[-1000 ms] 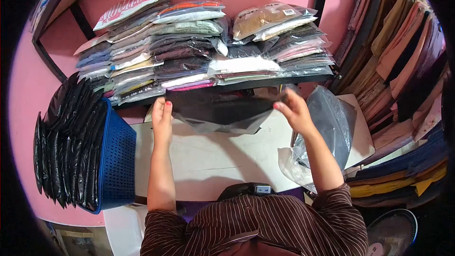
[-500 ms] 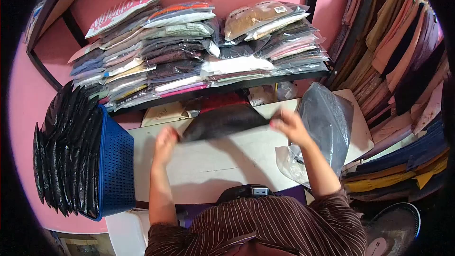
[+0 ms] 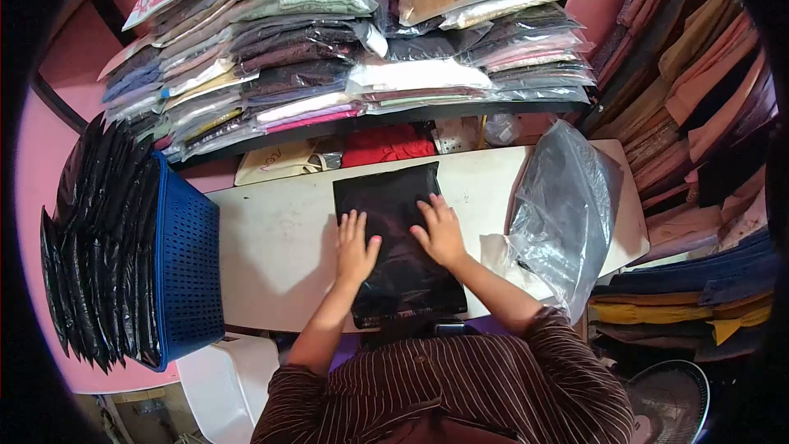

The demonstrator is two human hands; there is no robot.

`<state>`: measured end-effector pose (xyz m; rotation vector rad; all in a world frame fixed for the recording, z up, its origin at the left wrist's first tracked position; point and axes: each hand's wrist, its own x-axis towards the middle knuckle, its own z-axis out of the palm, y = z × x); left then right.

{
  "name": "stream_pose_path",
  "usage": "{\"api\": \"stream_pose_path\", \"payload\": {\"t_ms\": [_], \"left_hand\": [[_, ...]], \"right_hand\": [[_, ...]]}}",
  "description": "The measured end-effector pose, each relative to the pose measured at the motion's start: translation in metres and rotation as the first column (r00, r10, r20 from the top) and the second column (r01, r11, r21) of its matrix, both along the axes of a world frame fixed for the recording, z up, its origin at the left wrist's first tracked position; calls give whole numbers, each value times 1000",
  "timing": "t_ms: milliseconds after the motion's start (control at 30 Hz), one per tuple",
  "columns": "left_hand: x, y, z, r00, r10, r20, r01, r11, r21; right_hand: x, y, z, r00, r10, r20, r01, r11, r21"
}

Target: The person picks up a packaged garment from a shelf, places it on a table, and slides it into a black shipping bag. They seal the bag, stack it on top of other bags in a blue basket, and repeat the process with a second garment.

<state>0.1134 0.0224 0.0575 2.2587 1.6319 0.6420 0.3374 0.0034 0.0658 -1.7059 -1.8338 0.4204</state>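
Both hands (image 3: 399, 242) flat, black bag (image 3: 397, 230) beneath

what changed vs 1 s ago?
The flat black plastic mailer bag, held up stretched between both hands a second ago, has come down and now lies flat on the white table. The left hand and right hand have let go of its edges and press on it, palms down. The blue perforated basket and clear plastic bag stayed put.
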Motion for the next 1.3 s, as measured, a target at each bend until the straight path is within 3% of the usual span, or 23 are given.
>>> {"api": "stream_pose_path", "payload": {"t_ms": [33, 167, 1300], "left_hand": [[12, -3, -6, 996, -12, -88, 11, 1000, -3], [21, -14, -41, 971, -42, -234, 33, 998, -44], [23, -6, -39, 972, -62, -226, 40, 994, -99]], "right_hand": [[-7, -1, -11, 984, 28, 177, -44, 995, 88], [-19, -10, -42, 946, 122, 301, -110, 992, -55], [-19, -3, -46, 934, 137, 329, -106, 988, -112]]}}
